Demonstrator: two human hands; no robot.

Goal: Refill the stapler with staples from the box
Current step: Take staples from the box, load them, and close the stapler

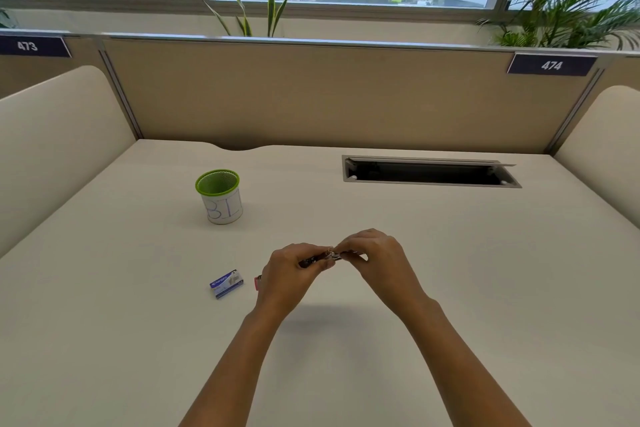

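Note:
A small dark stapler (323, 257) with shiny metal parts is held above the desk between both hands. My left hand (291, 274) grips its left end. My right hand (375, 256) pinches its right end, fingers curled over it. Most of the stapler is hidden by the fingers. A small blue staple box (227, 283) lies on the desk to the left of my left hand. A small pink object (257, 282) peeks out beside my left wrist, mostly hidden.
A green mesh pen cup (219, 196) with a white paper label stands at the back left. An open cable slot (429, 172) is cut into the white desk (485, 288) at the back right. Beige partitions enclose the desk on three sides.

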